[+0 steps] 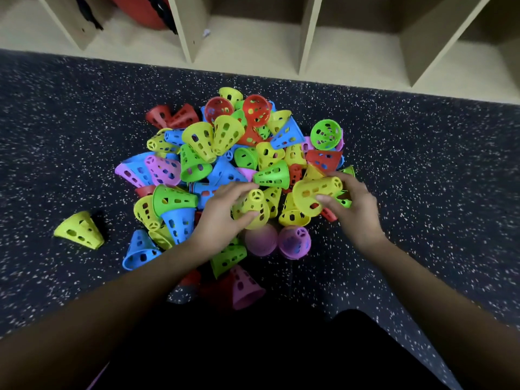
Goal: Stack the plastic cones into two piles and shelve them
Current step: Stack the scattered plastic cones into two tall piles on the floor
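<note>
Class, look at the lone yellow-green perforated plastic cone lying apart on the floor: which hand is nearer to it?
Left. The left hand is nearer the lone yellow-green perforated plastic cone; the right hand lies beyond it.

Both forearms (140, 291) are bare, no sleeves showing; dark clothing (267, 353) covers the lap.

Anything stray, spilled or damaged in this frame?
One yellow cone lies on its side on the speckled floor, apart from the main heap of cones to its right. No cone looks broken; none is stacked yet.
</note>
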